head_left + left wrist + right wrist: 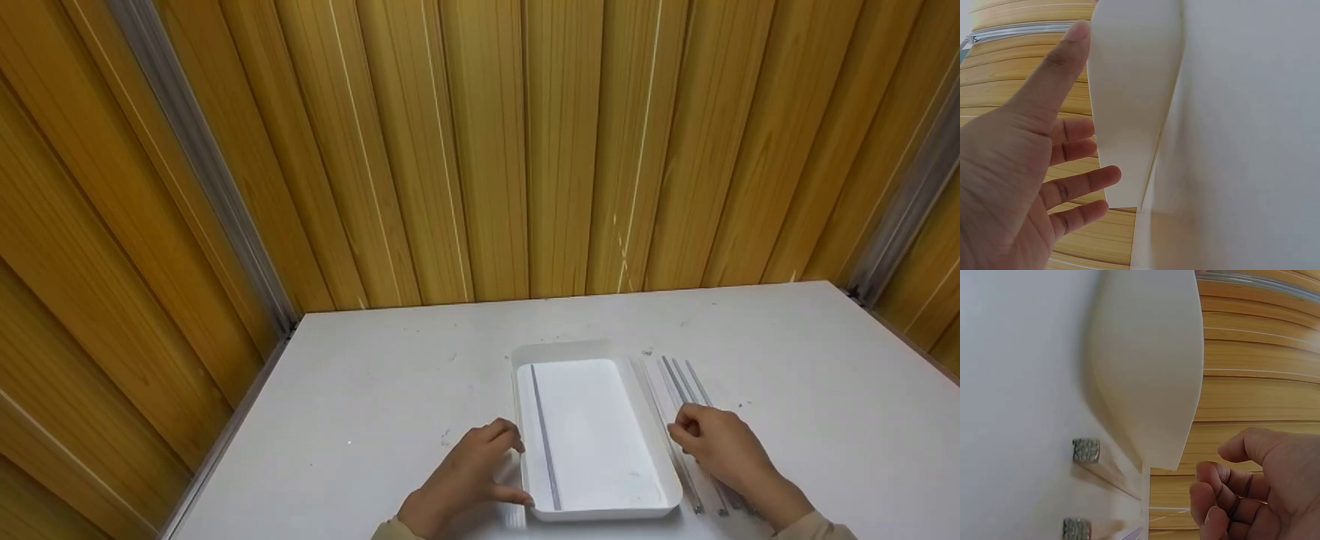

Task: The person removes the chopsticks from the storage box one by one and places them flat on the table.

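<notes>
A white rectangular tray point(600, 514) lies on the table with one thin grey stick point(546, 439) lengthwise inside, near its left wall. My left hand point(476, 465) is at the tray's left side, thumb near the front corner. In the left wrist view its straight fingers reach the tray's outer wall point(1129, 95). Several thin silvery sticks point(675, 380) lie side by side right of the tray. Above them is my right hand point(724, 442), fingers loosely bent. The right wrist view shows nothing between thumb and fingers, and squared, rough-looking stick ends point(1086, 450) below the tray's wall.
The white table point(360, 390) carries small dark marks. Wood-patterned panels point(487, 150) stand behind it and at both sides, with grey metal posts point(217, 165) at the corners.
</notes>
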Demonstrator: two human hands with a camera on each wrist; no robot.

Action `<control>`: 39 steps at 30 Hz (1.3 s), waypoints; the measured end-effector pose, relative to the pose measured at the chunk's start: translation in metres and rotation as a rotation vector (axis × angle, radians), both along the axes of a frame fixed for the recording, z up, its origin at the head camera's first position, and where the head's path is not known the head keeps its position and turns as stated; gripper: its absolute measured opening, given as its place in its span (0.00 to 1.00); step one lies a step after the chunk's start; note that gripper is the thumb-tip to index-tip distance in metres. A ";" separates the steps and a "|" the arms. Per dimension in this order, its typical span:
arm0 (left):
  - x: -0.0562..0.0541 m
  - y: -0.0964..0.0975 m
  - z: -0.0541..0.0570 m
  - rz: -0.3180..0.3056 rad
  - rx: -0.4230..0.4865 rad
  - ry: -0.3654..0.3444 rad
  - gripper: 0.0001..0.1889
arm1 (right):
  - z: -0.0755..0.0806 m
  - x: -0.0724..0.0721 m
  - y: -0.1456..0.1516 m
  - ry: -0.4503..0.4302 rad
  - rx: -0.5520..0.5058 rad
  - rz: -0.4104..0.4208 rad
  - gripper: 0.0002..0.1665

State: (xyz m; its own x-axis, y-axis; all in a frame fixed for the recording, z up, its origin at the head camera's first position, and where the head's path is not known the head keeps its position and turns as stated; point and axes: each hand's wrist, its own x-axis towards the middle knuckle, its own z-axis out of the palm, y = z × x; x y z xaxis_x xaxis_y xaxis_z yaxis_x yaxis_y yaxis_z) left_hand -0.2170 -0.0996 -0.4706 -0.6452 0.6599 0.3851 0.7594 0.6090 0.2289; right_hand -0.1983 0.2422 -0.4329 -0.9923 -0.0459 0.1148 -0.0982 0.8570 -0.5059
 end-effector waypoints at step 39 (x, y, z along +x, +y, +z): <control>-0.001 -0.001 -0.002 -0.029 0.056 0.064 0.30 | -0.008 -0.014 -0.076 0.010 -0.096 0.177 0.08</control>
